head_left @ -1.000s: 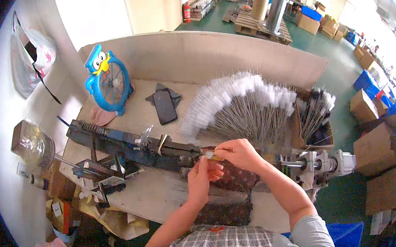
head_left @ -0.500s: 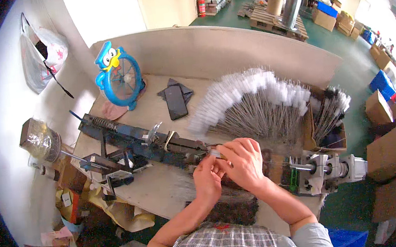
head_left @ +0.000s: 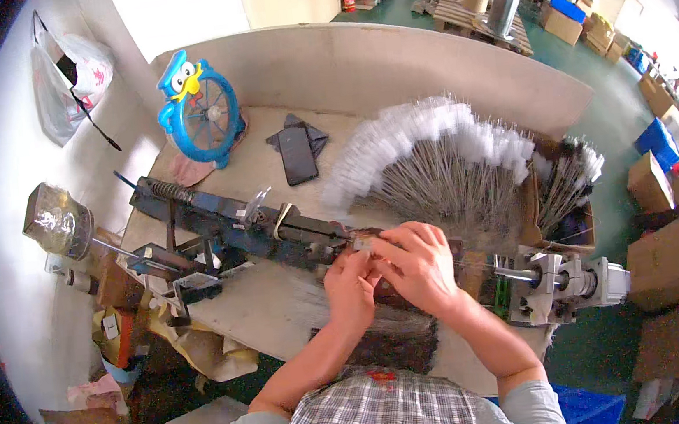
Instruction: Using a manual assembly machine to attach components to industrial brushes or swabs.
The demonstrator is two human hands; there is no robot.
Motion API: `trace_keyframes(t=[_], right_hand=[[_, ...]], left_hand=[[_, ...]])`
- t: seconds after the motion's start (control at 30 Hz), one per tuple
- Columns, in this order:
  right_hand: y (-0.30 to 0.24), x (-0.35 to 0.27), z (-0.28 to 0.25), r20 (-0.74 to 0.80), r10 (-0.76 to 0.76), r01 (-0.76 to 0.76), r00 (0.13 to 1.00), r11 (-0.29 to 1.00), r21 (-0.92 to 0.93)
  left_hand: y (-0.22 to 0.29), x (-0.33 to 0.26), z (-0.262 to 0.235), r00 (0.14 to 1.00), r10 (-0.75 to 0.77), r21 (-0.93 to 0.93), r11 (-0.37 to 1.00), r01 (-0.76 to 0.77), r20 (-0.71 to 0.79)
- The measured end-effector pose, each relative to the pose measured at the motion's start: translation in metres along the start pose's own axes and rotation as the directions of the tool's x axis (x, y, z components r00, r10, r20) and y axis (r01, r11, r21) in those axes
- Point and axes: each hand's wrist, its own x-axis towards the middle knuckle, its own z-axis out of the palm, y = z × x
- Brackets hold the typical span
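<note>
Left hand: your left hand (head_left: 351,293) is at the right end of the long dark machine, its thumb and fingers pinched on a small pale piece (head_left: 362,243).
Right hand: your right hand (head_left: 421,268) comes in from the other side, fingers bent over and closed on the same piece, tips close to those of your left; their undersides are hidden.
Small pale piece: it sits between your fingertips, just beside the machine's end; it is too small to tell its kind.
Long dark machine: the long dark machine (head_left: 228,212) lies slantwise across the bench (head_left: 258,125), with a coil spring (head_left: 167,189) near its far left end and a pale band (head_left: 281,217) around its bar.
Motor side: to the right of your hands, a metal shaft (head_left: 518,273) runs into a motor unit (head_left: 612,283) at the bench's edge.
Wire brushes: beyond your hands, a wide fan of white-tipped wire brushes (head_left: 442,164) spreads over the bench; more stand in a cardboard box (head_left: 530,227) at its right.
Back of bench: you have a black smartphone (head_left: 297,157) lying partly over a dark cloth (head_left: 318,137), and a blue duck-shaped fan (head_left: 173,128) left of them.
Below your hands: a dark brown pad (head_left: 407,345) lies near your apron (head_left: 377,415).
</note>
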Motion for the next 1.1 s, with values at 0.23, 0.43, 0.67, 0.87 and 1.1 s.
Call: trace_keyframes(t=[0.23,0.43,0.67,0.87,1.1], right_hand=[[0.002,0.001,0.004,0.04,-0.003,0.003,0.999,1.0,0.0],[-0.007,0.0,0.013,-0.023,0.07,-0.071,0.997,0.996,-0.051],[-0.006,-0.003,0.006,-0.033,0.0,-0.004,0.999,0.994,-0.107],[-0.005,-0.001,0.004,-0.016,0.017,-0.019,1.0,0.997,-0.08],[-0.001,-0.002,0.005,-0.006,0.012,-0.013,1.0,0.999,-0.048]], left_hand=[[0.008,-0.004,0.005,0.996,-0.084,-0.148,0.986,0.077,-0.042],[0.003,-0.001,0.003,0.998,-0.06,-0.172,0.983,0.06,0.003],[0.005,-0.005,0.009,0.999,-0.036,-0.175,0.984,0.033,-0.013],[0.005,-0.004,0.009,0.999,-0.042,-0.124,0.991,0.04,-0.008],[0.0,-0.002,0.003,1.0,-0.031,-0.169,0.985,0.03,-0.005]])
